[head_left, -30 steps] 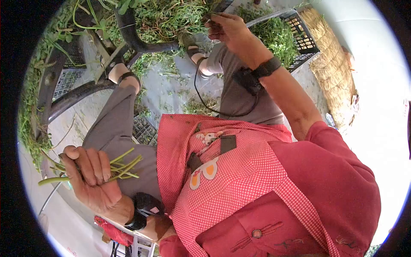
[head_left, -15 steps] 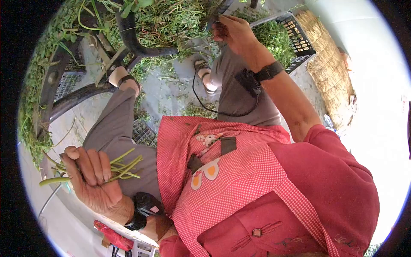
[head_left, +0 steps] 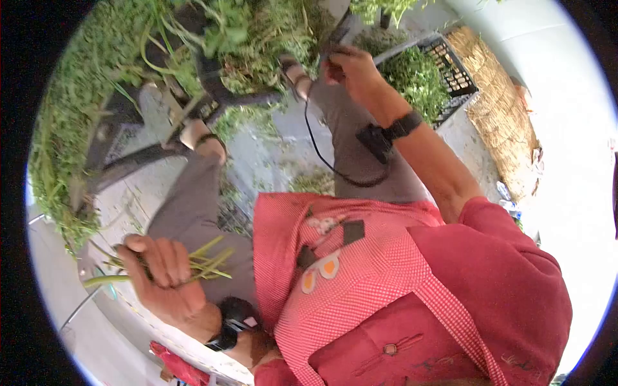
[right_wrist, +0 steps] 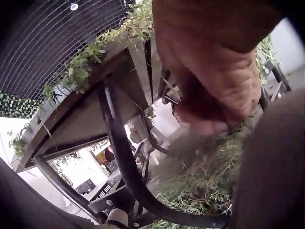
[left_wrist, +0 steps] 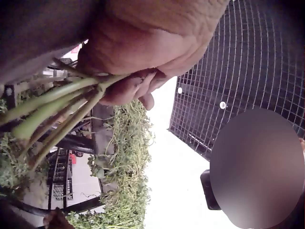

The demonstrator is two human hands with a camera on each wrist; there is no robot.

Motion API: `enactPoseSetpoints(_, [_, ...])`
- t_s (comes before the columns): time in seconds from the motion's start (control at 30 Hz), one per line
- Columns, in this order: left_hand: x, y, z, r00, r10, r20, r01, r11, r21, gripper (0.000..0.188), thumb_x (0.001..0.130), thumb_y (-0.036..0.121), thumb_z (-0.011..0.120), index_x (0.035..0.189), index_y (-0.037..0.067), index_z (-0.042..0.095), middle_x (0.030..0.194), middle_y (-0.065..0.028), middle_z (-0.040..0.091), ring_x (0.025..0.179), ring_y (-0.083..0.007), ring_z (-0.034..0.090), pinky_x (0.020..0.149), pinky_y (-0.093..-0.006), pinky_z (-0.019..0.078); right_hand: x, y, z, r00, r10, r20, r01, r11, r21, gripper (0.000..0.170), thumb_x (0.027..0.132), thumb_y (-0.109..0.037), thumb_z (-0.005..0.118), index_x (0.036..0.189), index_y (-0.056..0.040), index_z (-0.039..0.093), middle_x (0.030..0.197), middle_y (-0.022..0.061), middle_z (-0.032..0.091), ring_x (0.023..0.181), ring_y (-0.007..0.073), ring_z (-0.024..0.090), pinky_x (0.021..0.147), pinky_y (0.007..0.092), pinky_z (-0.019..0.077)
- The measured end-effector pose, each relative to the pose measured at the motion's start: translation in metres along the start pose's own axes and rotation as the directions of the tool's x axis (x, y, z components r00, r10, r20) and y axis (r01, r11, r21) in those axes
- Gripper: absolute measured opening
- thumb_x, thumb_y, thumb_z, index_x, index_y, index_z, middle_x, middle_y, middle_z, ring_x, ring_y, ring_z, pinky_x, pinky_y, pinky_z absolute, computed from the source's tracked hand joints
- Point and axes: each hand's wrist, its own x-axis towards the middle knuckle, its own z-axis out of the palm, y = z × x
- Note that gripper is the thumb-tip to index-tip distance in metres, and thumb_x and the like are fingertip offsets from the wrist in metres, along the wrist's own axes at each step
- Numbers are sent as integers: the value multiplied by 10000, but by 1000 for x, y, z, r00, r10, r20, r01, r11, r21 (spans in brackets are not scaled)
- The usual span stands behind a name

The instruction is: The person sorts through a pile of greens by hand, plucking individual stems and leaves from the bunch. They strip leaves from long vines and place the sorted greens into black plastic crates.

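Note:
In the head view my left hand curls round a small bunch of thick green stems, held over the lap. Their cut ends fan out on one side of the fist; the left wrist view shows the stems close up. My right hand is out past the right knee, above greens on the floor. From the right wrist, the same hand has curled fingers, with blurred greens under the fingertips. I cannot tell whether it holds anything.
Leafy greens cover the table at the left, which has curved dark legs. A heap of greens lies on the floor ahead. At the right stand a black crate of greens and a straw bundle.
The head view has shifted, with more tabletop greens showing. My right hand appears somewhat lower in the picture, its fingers still bent. The left hand keeps its grip on the stems.

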Motion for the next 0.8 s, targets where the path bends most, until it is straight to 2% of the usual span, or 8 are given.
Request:
enactPoseSetpoints(0.07, [0,-3,3,995,-20,-99,17,999,-27,329,984,313,339,843,57,490,448,51,208,366,-59,171,337,-205,202,2,0,-5,966,-109,233,174,945,-277,167,868,-96,533,969,18,600,786,65,623,647,140,574,565,291,464])
enactPoseSetpoints(0.17, [1,-5,-4,998,-31,-60,29,999,-20,350,978,352,341,835,78,503,438,58,208,353,-54,175,322,-202,195,-15,-28,24,978,-75,196,153,894,-421,203,866,-144,575,976,20,619,832,57,638,705,121,589,611,255,463])
enactPoseSetpoints(0.37, [3,-3,3,997,81,-4,-81,997,16,346,958,386,387,872,88,541,509,52,344,398,-46,250,350,-209,199,-23,-60,55,970,-42,241,123,937,-328,288,874,-229,598,1006,25,629,828,56,650,779,128,619,677,247,487])
enactPoseSetpoints(0.43, [-1,7,17,899,91,-429,-103,995,-5,317,948,391,414,857,111,534,631,45,445,438,-47,301,354,-194,225,-31,-71,62,969,-13,246,102,931,-350,293,872,-228,598,1001,33,624,826,61,648,790,133,625,680,260,498])
enactPoseSetpoints(0.53, [-24,57,-18,916,374,-144,-347,920,181,191,948,268,458,878,102,523,653,69,374,508,0,292,352,-168,198,-48,-79,66,967,-91,236,183,896,-406,240,860,-154,581,998,38,620,809,75,640,715,134,606,645,259,506])
enactPoseSetpoints(0.57, [-35,74,-24,872,455,-182,-406,879,251,168,945,241,461,896,95,525,646,70,346,509,-1,278,363,-170,195,-54,-81,60,897,-244,370,375,862,-342,290,843,-213,616,1014,22,626,863,76,655,676,126,603,555,254,494])
enactPoseSetpoints(0.63, [-62,101,-29,755,600,-264,-470,776,421,151,942,197,475,952,60,539,633,68,309,516,-13,257,398,-174,196,-37,-66,47,937,-155,313,251,921,-297,261,853,-182,604,1021,17,621,892,82,646,743,156,607,653,292,506])
enactPoseSetpoints(0.8, [-102,119,-128,727,640,-247,-445,714,541,241,928,184,502,1006,-39,546,619,2,434,559,-89,393,530,-241,342,-56,-73,39,928,-93,360,200,941,-272,248,867,-236,599,975,-14,620,838,52,627,746,128,603,646,288,505])
